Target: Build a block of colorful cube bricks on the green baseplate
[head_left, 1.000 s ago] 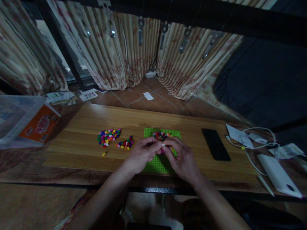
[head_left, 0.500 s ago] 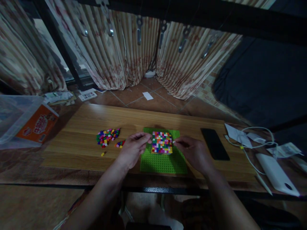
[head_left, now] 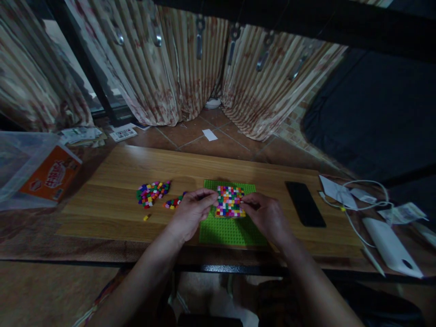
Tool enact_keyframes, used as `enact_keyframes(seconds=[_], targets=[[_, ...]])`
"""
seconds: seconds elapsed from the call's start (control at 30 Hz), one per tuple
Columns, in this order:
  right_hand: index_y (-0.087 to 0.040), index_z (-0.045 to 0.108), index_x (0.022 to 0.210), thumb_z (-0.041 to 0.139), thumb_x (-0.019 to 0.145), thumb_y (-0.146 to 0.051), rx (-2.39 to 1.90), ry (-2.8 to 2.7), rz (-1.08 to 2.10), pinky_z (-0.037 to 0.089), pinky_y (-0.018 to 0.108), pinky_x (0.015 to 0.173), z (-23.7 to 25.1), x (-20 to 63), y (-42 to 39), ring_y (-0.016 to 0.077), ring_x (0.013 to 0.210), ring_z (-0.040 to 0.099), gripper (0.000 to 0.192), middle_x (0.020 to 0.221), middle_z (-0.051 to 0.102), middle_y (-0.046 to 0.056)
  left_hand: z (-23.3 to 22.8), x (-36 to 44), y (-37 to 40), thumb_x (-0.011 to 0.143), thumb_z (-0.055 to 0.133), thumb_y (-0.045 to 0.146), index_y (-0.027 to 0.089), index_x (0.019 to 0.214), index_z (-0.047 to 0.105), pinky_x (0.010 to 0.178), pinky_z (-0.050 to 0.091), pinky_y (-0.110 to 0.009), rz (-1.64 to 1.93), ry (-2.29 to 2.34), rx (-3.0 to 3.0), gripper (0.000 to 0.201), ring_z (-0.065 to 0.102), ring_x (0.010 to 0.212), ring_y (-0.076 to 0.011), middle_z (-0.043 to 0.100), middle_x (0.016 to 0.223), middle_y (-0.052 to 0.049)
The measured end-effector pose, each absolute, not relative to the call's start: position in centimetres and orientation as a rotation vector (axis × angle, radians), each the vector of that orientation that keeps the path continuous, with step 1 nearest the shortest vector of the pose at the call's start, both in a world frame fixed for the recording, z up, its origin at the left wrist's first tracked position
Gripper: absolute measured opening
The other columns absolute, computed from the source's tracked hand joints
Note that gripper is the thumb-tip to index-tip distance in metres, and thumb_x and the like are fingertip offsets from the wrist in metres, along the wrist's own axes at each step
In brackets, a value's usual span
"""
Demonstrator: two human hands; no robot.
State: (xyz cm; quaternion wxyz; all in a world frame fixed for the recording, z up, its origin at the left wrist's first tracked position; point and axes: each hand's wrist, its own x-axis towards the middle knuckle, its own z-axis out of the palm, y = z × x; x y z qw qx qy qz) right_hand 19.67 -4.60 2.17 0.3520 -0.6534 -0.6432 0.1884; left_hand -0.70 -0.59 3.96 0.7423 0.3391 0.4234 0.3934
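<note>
A block built of many small coloured bricks [head_left: 230, 202] stands on a green studded baseplate [head_left: 225, 232]. My left hand [head_left: 192, 212] is at the block's left side, thumb and forefinger pinched together; what lies between them, if anything, is hidden. On the other side, my right hand [head_left: 269, 215] pinches a small pale brick at the block's right edge. A loose pile of coloured bricks [head_left: 152, 194] lies on the wooden board to the left. A smaller pile [head_left: 173, 202] is partly covered by my left hand.
One yellow brick [head_left: 146, 218] lies apart on the wooden board [head_left: 112, 204]. A black phone [head_left: 304, 204] rests to the right. Beyond it are white cables, papers and a white device [head_left: 391, 246]. A clear plastic box [head_left: 20, 170] with an orange label stands far left.
My right hand has moved left, bringing its fingertips and the small brick over the block's right edge. My left hand has shifted slightly right, closer to the block.
</note>
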Motion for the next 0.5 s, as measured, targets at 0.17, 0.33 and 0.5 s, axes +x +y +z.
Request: enact_keyframes(seconds=[0.17, 0.33, 0.5], targets=[[-0.019, 0.070, 0.085, 0.066, 0.076, -0.028, -1.706, -1.533, 0.616, 0.054, 0.031, 0.069, 1.96, 19.94, -4.67, 0.0195, 0.073, 0.070, 0.013, 0.080, 0.075, 0.004, 3.91, -0.61, -0.70, 0.068, 0.076, 0.026, 0.011, 0.081, 0.065, 0.040, 0.015, -0.018, 0.865, 0.929, 0.744, 0.022, 0.029, 0.043, -0.0006, 0.060, 0.063, 0.000], [-0.020, 0.069, 0.086, 0.066, 0.076, -0.032, -1.668, -1.412, 0.787, 0.053, 0.032, 0.072, 1.64, 20.33, -4.69, 0.0198, 0.076, 0.070, 0.016, 0.084, 0.074, 0.004, 3.76, -0.53, -0.68, 0.070, 0.074, 0.024, 0.012, 0.080, 0.065, 0.040, 0.014, -0.018, 0.868, 0.914, 0.755, 0.019, 0.029, 0.042, -0.0008, 0.059, 0.063, 0.001], [-0.020, 0.069, 0.084, 0.068, 0.075, -0.038, -1.711, -1.327, 0.790, 0.051, 0.032, 0.072, 1.48, 20.58, -4.55, 0.0194, 0.075, 0.068, 0.020, 0.082, 0.073, 0.004, 3.71, -0.55, -0.64, 0.071, 0.073, 0.024, 0.011, 0.080, 0.064, 0.040, 0.014, -0.019, 0.862, 0.907, 0.763, 0.018, 0.029, 0.042, -0.0010, 0.059, 0.062, 0.001]])
